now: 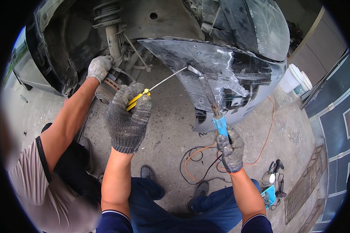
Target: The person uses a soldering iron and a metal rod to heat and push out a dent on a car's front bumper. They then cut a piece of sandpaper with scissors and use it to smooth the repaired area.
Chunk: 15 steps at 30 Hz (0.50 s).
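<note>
My left hand (128, 116), in a grey knit glove, is closed around a yellow-handled screwdriver (165, 80) whose thin shaft points up and right. Its tip meets, or nearly meets, the flat metal end of a blue-handled soldering iron (220, 125). That iron is gripped in my gloved right hand (231, 152), its long metal barrel pointing up and left. Both tool ends are over the scuffed grey and black car bumper (198, 91), near its left part. Whether the iron's end touches the bumper, I cannot tell. White scraped streaks run across the bumper's surface.
At the left, a person's gloved hand (100, 68) is at the exposed wheel hub (105, 92), below a suspension strut (113, 40). Orange and black cables (190, 157) lie on the concrete floor. White buckets (292, 79) and a blue tray (269, 194) stand at the right.
</note>
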Available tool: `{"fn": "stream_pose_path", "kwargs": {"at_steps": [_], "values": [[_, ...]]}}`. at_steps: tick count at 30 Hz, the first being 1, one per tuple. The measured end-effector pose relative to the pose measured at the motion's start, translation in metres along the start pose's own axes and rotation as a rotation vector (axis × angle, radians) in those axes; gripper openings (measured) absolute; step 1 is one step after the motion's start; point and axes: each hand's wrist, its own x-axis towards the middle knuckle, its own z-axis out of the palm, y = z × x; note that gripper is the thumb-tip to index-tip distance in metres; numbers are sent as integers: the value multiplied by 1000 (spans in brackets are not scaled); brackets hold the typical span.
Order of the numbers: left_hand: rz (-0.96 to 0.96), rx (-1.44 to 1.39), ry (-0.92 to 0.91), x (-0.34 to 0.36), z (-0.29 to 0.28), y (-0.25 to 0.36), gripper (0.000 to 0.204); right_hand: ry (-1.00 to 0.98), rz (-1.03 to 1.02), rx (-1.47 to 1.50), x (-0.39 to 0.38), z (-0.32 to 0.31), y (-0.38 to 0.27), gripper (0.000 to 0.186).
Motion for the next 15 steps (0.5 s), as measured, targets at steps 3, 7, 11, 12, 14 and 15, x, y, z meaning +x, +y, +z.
{"fn": "stream_pose_path", "kwargs": {"at_steps": [3, 7, 11, 12, 14, 15], "values": [[16, -4, 3, 1, 0, 0, 21, 2, -24, -79, -4, -5, 9, 36], [4, -17, -3, 0, 0, 2, 20, -1, 6, -107, -4, -1, 8, 35], [-13, -32, -7, 0, 0, 3, 20, 12, 25, -71, -5, -1, 10, 34], [-5, -32, -6, 0, 0, 2, 20, 15, 23, -70, -6, -1, 10, 34], [11, -32, -5, 0, 0, 0, 20, 16, -4, -110, -8, -1, 9, 34], [10, -24, -5, 1, 0, 1, 20, 17, -18, -130, -8, -1, 8, 34]]}}
